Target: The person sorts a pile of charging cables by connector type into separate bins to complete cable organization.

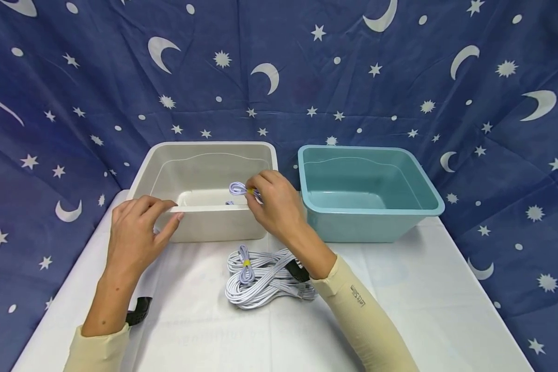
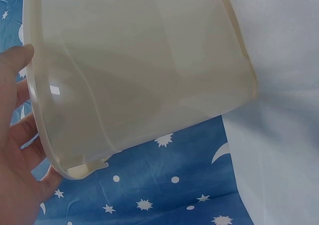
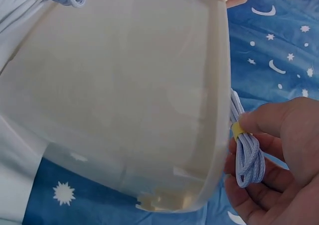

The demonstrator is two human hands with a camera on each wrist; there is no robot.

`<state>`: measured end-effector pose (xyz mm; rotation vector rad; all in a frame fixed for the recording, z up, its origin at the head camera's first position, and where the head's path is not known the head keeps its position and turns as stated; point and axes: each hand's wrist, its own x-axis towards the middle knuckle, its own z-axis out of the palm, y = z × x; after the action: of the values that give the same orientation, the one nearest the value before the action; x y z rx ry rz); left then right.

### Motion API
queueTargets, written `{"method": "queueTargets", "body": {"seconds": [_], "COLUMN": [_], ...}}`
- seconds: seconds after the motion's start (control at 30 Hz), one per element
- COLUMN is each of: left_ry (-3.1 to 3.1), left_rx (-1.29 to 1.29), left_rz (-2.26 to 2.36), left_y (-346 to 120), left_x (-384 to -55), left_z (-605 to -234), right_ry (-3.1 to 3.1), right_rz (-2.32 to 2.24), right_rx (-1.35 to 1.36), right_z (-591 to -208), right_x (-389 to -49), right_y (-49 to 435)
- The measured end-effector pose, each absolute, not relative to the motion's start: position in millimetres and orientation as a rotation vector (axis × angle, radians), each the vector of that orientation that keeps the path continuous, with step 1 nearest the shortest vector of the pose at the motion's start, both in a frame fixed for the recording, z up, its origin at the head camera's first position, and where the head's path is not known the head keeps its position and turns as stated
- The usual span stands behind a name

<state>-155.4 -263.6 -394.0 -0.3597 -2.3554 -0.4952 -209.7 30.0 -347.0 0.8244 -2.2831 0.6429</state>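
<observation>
As a yellow-banded cable bundle (image 1: 239, 189) points leftward over the gray bin (image 1: 209, 226), roughly parallel to its front rim (image 1: 209, 208), your nearer right hand (image 1: 279, 204) pinches it and your left hand (image 1: 137, 230) grips the rim's left end.

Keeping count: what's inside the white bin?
A bit of cable shows low inside the white bin, just past the near rim; the right hand holds a bundle at that rim. The near wall hides whatever else lies close behind it.
</observation>
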Motion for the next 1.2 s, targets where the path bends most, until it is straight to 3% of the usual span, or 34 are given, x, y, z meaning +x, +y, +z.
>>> {"method": "queueTargets", "body": {"seconds": [0.53,1.2], "left_ry": [-2.346,-2.348], "left_rx": [-0.366,-0.367], "left_rz": [-0.494,-0.487], "left_y": [-264.1,-263.7], "left_x": [-155.4,-155.9], "left_z": [-393.6,-393.0], "right_ry": [-2.229,-2.227], "right_rz": [0.674,0.804], "right_rx": [0.797,0.819], "right_z": [-350.8,-360.6], "right_x": [-213.8,-165.8], "right_y": [24.8,43.0]}}
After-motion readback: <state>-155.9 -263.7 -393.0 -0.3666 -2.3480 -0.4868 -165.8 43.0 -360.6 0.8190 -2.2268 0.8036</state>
